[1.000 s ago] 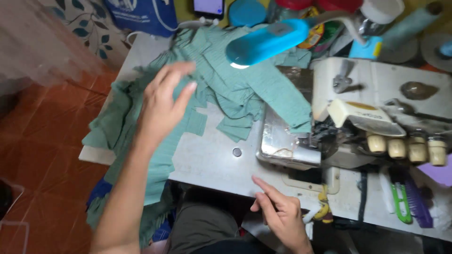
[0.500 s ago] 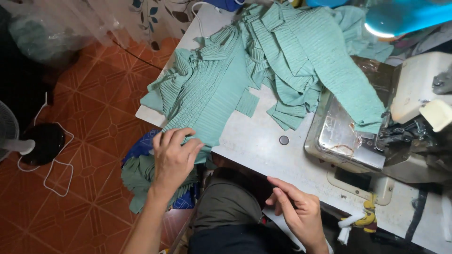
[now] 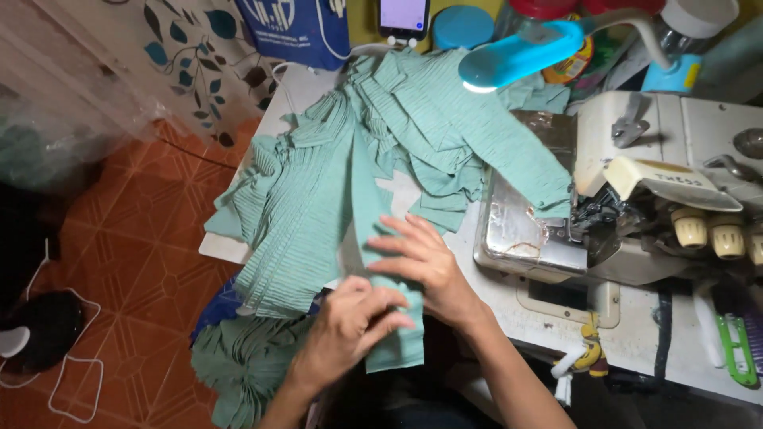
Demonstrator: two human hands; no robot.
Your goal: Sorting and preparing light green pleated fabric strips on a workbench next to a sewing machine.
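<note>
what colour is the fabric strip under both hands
Mint green, finely pleated fabric strip, clearest in the head view.

Lit phone screen [image 3: 403,13], blue bag [image 3: 296,28]

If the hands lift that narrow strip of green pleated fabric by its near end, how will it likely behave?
Probably floppy: the green pleated strip already bends over the table edge under the left hand and right hand. It looks thin and light, so it would likely dangle. It may drag on the fabric pile it overlaps.
</note>
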